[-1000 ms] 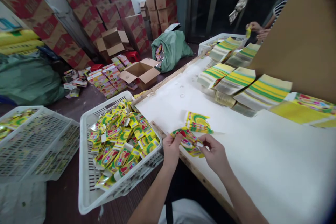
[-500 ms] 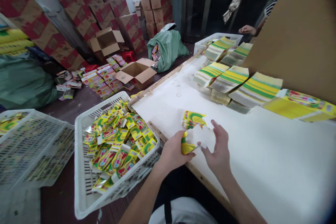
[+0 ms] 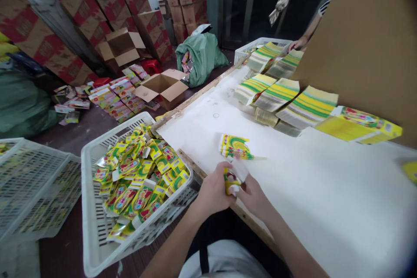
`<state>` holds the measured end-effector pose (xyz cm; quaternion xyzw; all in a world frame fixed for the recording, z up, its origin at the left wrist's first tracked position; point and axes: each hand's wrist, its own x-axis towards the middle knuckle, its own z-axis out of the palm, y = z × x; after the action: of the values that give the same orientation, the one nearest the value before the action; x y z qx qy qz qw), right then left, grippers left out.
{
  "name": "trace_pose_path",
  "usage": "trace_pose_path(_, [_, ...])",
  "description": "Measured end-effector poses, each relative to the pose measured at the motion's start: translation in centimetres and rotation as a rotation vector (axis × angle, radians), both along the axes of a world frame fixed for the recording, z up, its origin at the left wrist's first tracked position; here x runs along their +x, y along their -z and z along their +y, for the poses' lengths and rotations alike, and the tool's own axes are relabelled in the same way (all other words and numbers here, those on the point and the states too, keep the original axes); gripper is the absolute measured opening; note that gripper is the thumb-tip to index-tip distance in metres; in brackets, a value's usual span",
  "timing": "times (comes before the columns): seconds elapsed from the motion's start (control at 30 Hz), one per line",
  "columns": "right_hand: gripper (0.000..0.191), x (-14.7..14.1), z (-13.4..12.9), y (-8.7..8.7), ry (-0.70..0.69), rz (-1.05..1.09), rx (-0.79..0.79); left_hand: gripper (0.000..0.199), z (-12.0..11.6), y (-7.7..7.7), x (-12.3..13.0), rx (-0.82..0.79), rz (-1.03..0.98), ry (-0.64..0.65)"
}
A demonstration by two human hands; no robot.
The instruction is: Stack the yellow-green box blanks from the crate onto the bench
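Observation:
Over the table's near edge, my left hand (image 3: 213, 190) is closed round a small yellow-and-green carton (image 3: 240, 170), whose white inner side shows. My right hand (image 3: 254, 196) meets it from the right, fingers bent against the carton's white flap and partly blurred. Just beyond the hands, a few flat printed cartons (image 3: 235, 144) lie on the white tabletop (image 3: 309, 182). To the left stands a white plastic basket (image 3: 87, 208), heaped with small yellow cartons (image 3: 143, 186).
Stacks of flat cartons (image 3: 308, 108) line the table's far side by a large cardboard sheet (image 3: 361, 52). Another person's hand (image 3: 298, 44) is at a farther basket (image 3: 239, 54). Open boxes (image 3: 163, 87), a green sack (image 3: 205, 58) and stacked boxes (image 3: 107, 13) occupy the floor.
My right hand has moved left and closed in on the carton, its fingers no longer spread. The other person's hand has lowered towards the far basket. The view has shifted slightly.

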<state>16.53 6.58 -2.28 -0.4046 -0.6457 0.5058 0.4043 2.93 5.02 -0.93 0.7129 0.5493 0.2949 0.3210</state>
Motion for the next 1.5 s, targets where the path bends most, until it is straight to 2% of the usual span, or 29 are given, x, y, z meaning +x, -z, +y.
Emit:
trace_pose_path(0.07, [0.059,0.2,-0.2,-0.2,-0.091,-0.141,0.190,0.064,0.2,0.1,0.1,0.040,-0.027,-0.007])
trace_pose_path(0.13, [0.055,0.3,-0.1,-0.2,-0.057,-0.224,0.284,0.065,0.3,0.0,0.0,0.095,-0.001,-0.070])
trace_pose_path(0.2, [0.054,0.5,0.1,0.1,0.058,-0.242,0.289,0.060,0.4,-0.3,-0.3,0.105,0.084,-0.143])
trace_pose_path(0.27, [0.055,0.8,0.3,0.4,0.074,-0.263,0.290,0.051,0.4,-0.6,-0.9,0.099,0.163,-0.172])
trace_pose_path(0.4, [0.053,1.8,0.8,0.3,-0.115,-0.352,0.361,0.048,0.3,-1.2,-2.2,0.100,0.179,-0.130])
trace_pose_path(0.57, [0.040,2.5,1.3,-1.1,-0.222,-0.396,0.340,0.049,0.4,-1.3,-2.2,0.091,0.119,-0.114])
trace_pose_path(0.67, [0.032,1.1,1.2,-1.6,-0.096,-0.341,0.287,0.048,0.6,-1.2,-1.7,0.108,0.117,-0.149])
trace_pose_path(0.73, [0.043,0.0,1.5,-1.4,-0.020,-0.290,0.249,0.050,0.6,-0.9,-2.2,0.108,0.149,-0.193])
trace_pose_path(0.8, [0.062,-0.5,2.4,-0.8,0.002,-0.301,0.230,0.048,0.6,-0.6,-4.0,0.091,0.189,-0.269])
trace_pose_path(0.87, [0.069,0.1,4.1,0.1,0.082,-0.416,0.233,0.050,0.4,-0.4,-7.0,0.087,0.283,-0.431])
trace_pose_path(0.9, [0.063,0.7,5.1,0.6,0.199,-0.533,0.243,0.056,0.3,-0.3,-8.7,0.107,0.403,-0.575])
trace_pose_path(0.97, [0.052,2.0,7.0,1.7,0.343,-0.607,0.223,0.076,-0.1,-0.2,-12.0,0.137,0.601,-0.850])
trace_pose_path(1.03, [0.041,3.0,8.3,2.7,0.382,-0.640,0.205,0.079,-0.3,0.1,-14.0,0.143,0.632,-0.912])
trace_pose_path(1.13, [0.033,3.5,8.9,3.4,0.390,-0.639,0.196,0.059,-0.3,0.8,-13.5,0.160,0.386,-0.730])
trace_pose_path(1.23, [0.033,3.4,8.5,3.1,0.404,-0.589,0.177,0.044,0.1,1.7,-9.6,0.082,-0.022,-0.520])
trace_pose_path(1.3, [0.035,3.2,7.7,2.3,0.382,-0.528,0.152,0.047,0.5,2.1,-6.2,-0.046,-0.304,-0.412])
trace_pose_path(1.4, [0.034,2.3,5.5,1.0,0.274,-0.421,0.127,0.055,1.1,2.1,-1.8,-0.198,-0.809,-0.310])
trace_pose_path(1.5, [0.028,0.6,2.5,0.0,0.125,-0.289,0.099,0.036,1.8,1.1,1.0,-0.221,-1.272,-0.298])
